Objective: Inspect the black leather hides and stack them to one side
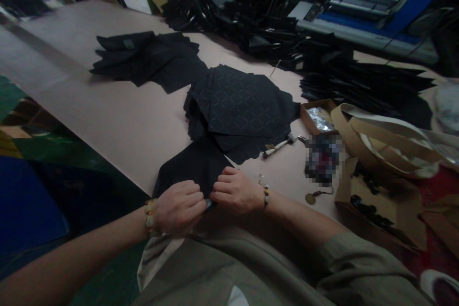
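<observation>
At the table's near edge, my left hand (pixel 179 206) and my right hand (pixel 236 190) are side by side, fingers curled closed over the near edge of a black fabric piece (pixel 193 165). Between my thumbs shows a small shiny, greyish bit (pixel 208 203), too small to name. The far part of the piece lies on the table, its end meeting a stack of black fabric pieces (pixel 244 100) with a diamond stitch pattern. A hammer (pixel 279 146) with a pale handle rests to the right of that stack.
Another black fabric pile (pixel 147 60) lies farther left on the table (pixel 118 114). Long black stacks (pixel 251 28) line the back. At right stand a small box of shiny parts (pixel 321 118), rolled tan strips (pixel 376 143) and an open cardboard box (pixel 401 210) with black pieces.
</observation>
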The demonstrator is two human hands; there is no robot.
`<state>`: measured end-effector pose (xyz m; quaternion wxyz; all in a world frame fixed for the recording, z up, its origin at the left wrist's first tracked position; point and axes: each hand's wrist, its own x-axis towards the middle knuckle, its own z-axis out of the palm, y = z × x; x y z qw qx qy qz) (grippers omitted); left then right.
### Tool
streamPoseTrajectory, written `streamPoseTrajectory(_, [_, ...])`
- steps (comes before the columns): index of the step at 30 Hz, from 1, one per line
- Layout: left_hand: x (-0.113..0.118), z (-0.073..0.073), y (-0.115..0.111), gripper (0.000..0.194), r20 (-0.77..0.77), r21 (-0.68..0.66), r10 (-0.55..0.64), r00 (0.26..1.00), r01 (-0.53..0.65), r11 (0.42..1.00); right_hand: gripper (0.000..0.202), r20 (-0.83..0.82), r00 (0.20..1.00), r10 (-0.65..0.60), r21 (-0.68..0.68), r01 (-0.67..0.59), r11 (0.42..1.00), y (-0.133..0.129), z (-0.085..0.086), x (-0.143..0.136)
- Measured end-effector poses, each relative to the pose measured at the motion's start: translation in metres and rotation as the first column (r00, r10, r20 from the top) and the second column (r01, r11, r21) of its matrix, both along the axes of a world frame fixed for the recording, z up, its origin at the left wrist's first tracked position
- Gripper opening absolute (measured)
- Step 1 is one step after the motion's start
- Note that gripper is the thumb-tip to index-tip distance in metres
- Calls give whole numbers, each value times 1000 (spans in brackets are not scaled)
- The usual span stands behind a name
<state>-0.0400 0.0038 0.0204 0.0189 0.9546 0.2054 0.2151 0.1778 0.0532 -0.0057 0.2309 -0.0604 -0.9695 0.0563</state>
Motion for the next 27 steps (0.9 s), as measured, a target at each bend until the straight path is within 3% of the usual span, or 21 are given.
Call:
streamPoseTrajectory(7, [-4, 1, 1, 20, -103, 52, 108, 989, -103, 993, 25, -64, 998, 19, 22, -18, 1000, -2, -5, -2])
streamPoseTrajectory(11, [-4, 2, -1, 20, -87, 35, 132, 987, -129, 991, 25, -33, 999, -18, 29, 19, 999, 1, -1, 1])
streamPoseTrajectory(20, [-2, 0, -5, 22, 44, -36, 29, 999, -28, 999, 22, -27, 999, 25, 18, -24, 1000, 2, -2, 2])
streamPoseTrajectory(27, [-2, -11, -18, 21, 111, -1, -41, 993, 41, 999, 22, 38, 985, 167, -12, -167, 986, -5, -4, -2])
